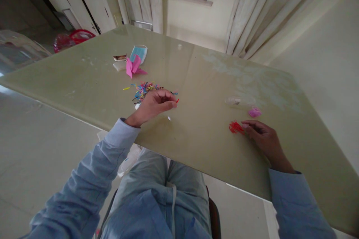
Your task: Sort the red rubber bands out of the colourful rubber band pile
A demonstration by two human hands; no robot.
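Observation:
My left hand (157, 105) is closed in a pinch, with a small red rubber band (177, 101) showing at its fingertips. Under and behind that hand lies a pile of multicoloured rubber bands (144, 89), partly hidden by it. On the right, my right hand (262, 136) rests low over the table, its fingertips pressed together at the edge of a small heap of red rubber bands (235, 127). What exactly those fingertips grip is too small to make out. Just beyond the right hand sit a pink bundle (255, 111) and a clear plastic bottle-like container (238, 101).
Farther back on the glossy table (196, 82) are a pink folded paper (135, 67), a blue face mask (139, 53), and a small pale block (119, 66). A white scrap (169, 118) lies near the left hand. The table's front edge runs above my lap.

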